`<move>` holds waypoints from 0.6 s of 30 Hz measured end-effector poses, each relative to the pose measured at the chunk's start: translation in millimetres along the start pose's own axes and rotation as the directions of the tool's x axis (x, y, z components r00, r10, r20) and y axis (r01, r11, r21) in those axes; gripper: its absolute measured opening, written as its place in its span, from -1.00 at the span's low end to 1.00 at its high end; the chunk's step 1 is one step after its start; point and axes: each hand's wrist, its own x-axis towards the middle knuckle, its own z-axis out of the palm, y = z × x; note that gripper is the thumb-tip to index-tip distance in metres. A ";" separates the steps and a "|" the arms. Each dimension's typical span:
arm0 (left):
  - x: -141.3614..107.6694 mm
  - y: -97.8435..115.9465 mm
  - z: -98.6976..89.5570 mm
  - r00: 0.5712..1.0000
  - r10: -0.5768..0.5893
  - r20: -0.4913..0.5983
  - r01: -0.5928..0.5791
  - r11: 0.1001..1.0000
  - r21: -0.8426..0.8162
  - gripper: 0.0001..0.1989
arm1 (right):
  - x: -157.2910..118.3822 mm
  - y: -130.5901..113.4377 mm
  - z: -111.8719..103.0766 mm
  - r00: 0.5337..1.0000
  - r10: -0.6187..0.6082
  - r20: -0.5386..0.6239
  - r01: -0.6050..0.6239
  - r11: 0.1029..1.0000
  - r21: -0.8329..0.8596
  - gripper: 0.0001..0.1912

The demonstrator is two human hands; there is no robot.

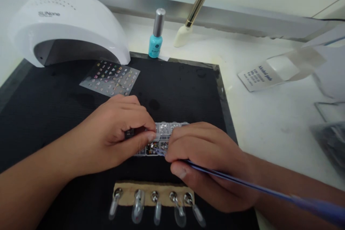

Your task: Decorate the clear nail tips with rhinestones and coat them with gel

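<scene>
A clear compartment box (163,128) of small rhinestones lies on the black mat between my hands. My left hand (121,129) pinches a clear compartment lid (156,137) between thumb and forefinger, holding it raised. Below that lid, one front compartment shows dark and multicoloured rhinestones (152,147). My right hand (207,165) grips long blue-purple tweezers (237,179), with their tips at this compartment. My fingers hide both ends of the box. Nearer to me, several clear false nail tips (138,205) are fixed on metal stands along a tan strip (126,198).
A white nail lamp (81,18) stands at the back left, with a sticker sheet (110,77) in front. Behind the black mat (183,90) are a turquoise bottle (155,43) and a cream bottle (183,35). An alcohol pads box (258,75) lies at right.
</scene>
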 end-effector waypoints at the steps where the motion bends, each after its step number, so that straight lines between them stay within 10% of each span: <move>1: 0.0 -0.1 0.0 1.000 -0.002 0.001 0.002 1.000 0.002 -0.84 | -0.1 -0.1 0.0 1.000 0.000 0.002 0.000 1.000 -0.005 -0.80; 18: 2.4 -0.1 -0.6 1.000 -0.001 0.006 0.001 1.000 0.007 -0.84 | -0.8 3.8 2.2 0.999 -0.046 -0.023 0.046 0.999 -0.009 -0.82</move>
